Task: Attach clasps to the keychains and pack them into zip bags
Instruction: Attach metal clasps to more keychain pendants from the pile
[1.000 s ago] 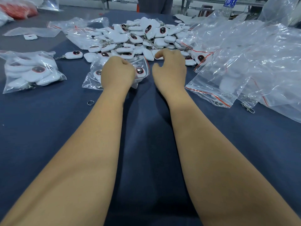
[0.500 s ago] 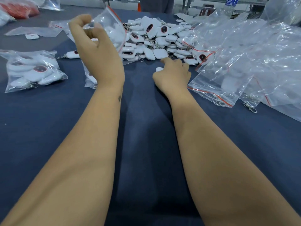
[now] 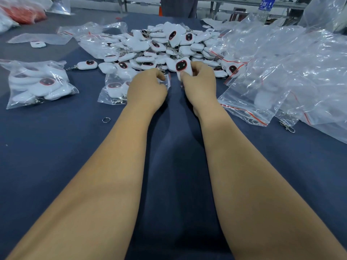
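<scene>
My right hand [image 3: 199, 85] grips a white keychain [image 3: 183, 67] with a dark red-rimmed face, held upright at the near edge of the keychain pile [image 3: 165, 45]. My left hand [image 3: 147, 89] lies beside it, its fingers curled on the mouth of a partly filled zip bag [image 3: 114, 91] that lies on the dark blue table [image 3: 56, 147]. What the left fingertips pinch is hidden. A filled zip bag [image 3: 37, 83] lies at the left.
A heap of empty zip bags [image 3: 281, 72] covers the right side. A loose split ring [image 3: 106, 120] lies left of my left forearm; a metal clasp [image 3: 287, 125] lies near the right bags. Red items in a bag [image 3: 22, 12] sit far left.
My left hand came down from holding the zip bag raised and now rests with it on the table. My right hand has picked up a keychain from the pile's edge.
</scene>
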A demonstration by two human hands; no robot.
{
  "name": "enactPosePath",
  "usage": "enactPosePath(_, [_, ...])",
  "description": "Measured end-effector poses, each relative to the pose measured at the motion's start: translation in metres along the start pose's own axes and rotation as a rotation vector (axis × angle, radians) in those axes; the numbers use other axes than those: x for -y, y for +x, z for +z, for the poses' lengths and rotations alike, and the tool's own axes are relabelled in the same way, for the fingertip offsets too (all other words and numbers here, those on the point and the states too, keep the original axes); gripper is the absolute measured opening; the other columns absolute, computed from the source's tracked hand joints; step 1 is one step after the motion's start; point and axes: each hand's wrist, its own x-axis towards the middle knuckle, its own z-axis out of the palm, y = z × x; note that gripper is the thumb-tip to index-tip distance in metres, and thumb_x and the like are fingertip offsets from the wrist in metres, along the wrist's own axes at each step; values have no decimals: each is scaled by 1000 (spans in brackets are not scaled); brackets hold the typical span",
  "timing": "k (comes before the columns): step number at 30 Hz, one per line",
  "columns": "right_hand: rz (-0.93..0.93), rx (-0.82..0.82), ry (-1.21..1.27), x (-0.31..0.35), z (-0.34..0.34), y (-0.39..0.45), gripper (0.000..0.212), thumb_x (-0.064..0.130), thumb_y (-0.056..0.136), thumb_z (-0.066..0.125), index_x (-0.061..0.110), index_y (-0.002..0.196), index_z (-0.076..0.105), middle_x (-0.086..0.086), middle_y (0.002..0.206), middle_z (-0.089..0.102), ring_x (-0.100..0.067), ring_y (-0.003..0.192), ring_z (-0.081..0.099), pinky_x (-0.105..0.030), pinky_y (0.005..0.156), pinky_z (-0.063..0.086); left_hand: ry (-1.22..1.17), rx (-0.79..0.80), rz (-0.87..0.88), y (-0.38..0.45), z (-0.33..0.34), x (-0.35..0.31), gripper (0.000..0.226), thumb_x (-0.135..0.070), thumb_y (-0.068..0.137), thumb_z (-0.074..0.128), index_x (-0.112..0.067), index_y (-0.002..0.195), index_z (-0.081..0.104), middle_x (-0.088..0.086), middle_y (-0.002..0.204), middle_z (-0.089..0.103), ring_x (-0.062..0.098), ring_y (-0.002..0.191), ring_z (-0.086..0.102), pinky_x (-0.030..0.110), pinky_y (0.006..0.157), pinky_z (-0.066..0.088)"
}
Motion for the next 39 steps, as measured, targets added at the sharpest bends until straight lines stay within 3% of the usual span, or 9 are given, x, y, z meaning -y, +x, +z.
enactPosePath(2, [37,44,160,2,2,-1,14,7,90,60,16,100,64,-3,91,69,-13,77,61,-26,70,51,50,-53,-44,2,-2,3,38,-10,88,50,-20,122,62,5,123,62,26,114,55,28,80,38])
enactPosePath(6, [142,193,402,6,4,0,31,-10,89,52,2,117,59,-16,95,70,-21,73,65,-27,66,56,-57,-108,-63,3,-4,7,38,-9,86,53,-19,121,65,5,113,65,24,104,59,28,77,41])
enactPosePath(11, [190,278,363,6,6,-2,32,-12,88,51,2,116,57,-26,113,66,-28,80,66,-35,73,58,-297,-46,-87,2,-4,5,36,-9,80,46,-33,94,69,-10,71,61,16,68,55,27,62,41])
enactPosePath(14, [190,266,347,6,6,-2,32,-11,88,53,2,117,57,-25,111,66,-27,79,66,-35,73,59,-450,-55,-155,4,-5,2,30,-17,74,46,-38,74,68,-14,67,65,12,64,57,27,64,46])
enactPosePath(19, [175,254,273,4,9,-1,31,-10,88,53,7,113,57,-22,108,68,-24,81,66,-28,65,58,-511,-52,-187,3,-4,-2,32,-23,70,48,-43,58,70,-19,58,65,14,64,56,33,67,48])
enactPosePath(23, [166,247,238,3,11,0,31,-9,86,51,8,111,56,-19,107,68,-22,78,66,-27,66,57,-558,-44,-213,4,-2,-4,11,-26,68,49,-25,62,58,-3,59,48,19,64,41,37,64,34])
enactPosePath(31, [183,275,285,7,8,-2,32,-10,85,50,7,111,58,-19,98,67,-20,71,63,-26,59,55,-517,44,-123,2,-1,-4,16,-36,66,54,-22,59,53,-10,47,44,17,52,39,33,60,34])
enactPosePath(34, [223,307,351,8,6,-1,30,-4,90,47,3,115,62,-17,100,67,-22,76,65,-34,67,59,-499,70,-120,3,0,-2,16,-33,68,52,-21,57,55,-11,46,48,15,48,41,29,56,34])
enactPosePath(39, [199,306,369,9,6,-4,19,0,94,48,12,93,62,-14,97,66,-17,68,66,-27,57,56,-460,89,-101,5,2,0,15,-32,73,51,-21,64,55,-10,51,47,15,53,42,31,59,35])
